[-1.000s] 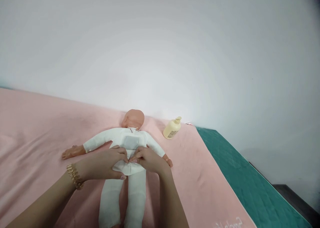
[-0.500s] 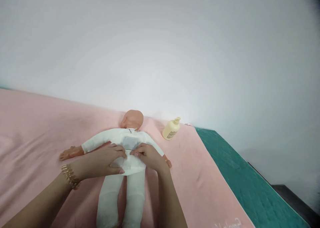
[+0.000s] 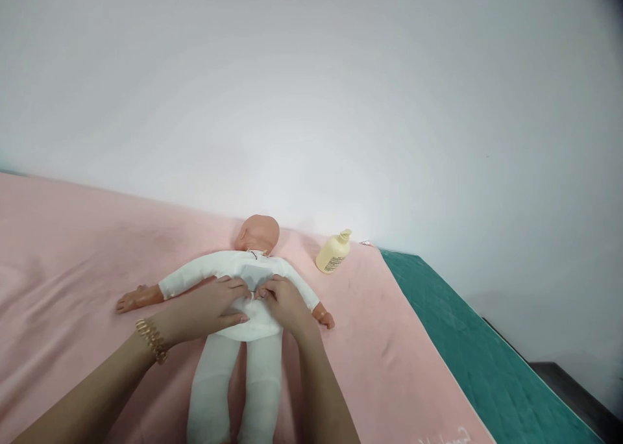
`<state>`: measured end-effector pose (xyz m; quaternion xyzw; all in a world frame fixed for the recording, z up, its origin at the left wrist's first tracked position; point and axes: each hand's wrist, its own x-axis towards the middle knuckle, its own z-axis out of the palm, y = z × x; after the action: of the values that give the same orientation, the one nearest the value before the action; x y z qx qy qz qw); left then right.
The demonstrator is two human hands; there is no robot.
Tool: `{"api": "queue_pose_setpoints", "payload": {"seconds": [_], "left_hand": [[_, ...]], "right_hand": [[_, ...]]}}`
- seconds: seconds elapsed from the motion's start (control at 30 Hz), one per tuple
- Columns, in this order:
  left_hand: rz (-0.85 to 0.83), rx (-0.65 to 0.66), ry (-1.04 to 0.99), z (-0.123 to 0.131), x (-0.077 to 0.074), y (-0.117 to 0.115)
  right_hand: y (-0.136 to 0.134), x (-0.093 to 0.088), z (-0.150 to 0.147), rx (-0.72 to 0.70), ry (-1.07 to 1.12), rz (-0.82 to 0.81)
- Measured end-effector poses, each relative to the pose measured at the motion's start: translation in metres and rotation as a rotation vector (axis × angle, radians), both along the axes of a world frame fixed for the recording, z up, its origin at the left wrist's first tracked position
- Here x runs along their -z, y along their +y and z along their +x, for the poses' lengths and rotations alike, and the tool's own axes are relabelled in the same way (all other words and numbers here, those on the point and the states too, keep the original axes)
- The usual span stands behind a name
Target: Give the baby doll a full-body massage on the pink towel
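Passable from the right, across the pink sheet (image 3: 394,353) on the near side of the pump bottle (image 3: 331,256). Blocked over the doll's torso (image 3: 257,324) — by the left hand (image 3: 217,304) and the right hand (image 3: 288,304), close together at the fingertips. Bounded behind by the wall (image 3: 311,106) — passable between bottle and doll's head (image 3: 259,234).

Left hand (image 3: 211,306) and right hand (image 3: 288,304) have shifted up the torso of the doll (image 3: 250,330), toward the far edge of the pink sheet (image 3: 389,359). Fingers now overlap the lower corners of the grey panel (image 3: 255,275), seen whole a second ago. Left thumb higher as well. Belly cloth (image 3: 253,327), puckered earlier below the fingertips, now flatter there; the pinch itself seems to have moved up, though fingers partly hide it.
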<state>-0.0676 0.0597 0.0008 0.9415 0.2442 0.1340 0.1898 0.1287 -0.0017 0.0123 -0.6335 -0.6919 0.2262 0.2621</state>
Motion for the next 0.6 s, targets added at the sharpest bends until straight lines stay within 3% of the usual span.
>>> {"api": "queue_pose_setpoints", "payload": {"seconds": [0.27, 0.43, 0.6], "left_hand": [[-0.108, 0.006, 0.022, 0.002, -0.011, 0.004], [0.016, -0.097, -0.199, 0.004, 0.001, 0.020], [0.149, -0.187, -0.229, 0.011, 0.021, 0.029]], "right_hand": [[0.006, 0.012, -0.002, 0.031, 0.018, 0.081], [0.011, 0.022, 0.000, 0.196, 0.125, 0.319], [0.018, 0.035, 0.000, 0.085, 0.136, 0.347]]}}
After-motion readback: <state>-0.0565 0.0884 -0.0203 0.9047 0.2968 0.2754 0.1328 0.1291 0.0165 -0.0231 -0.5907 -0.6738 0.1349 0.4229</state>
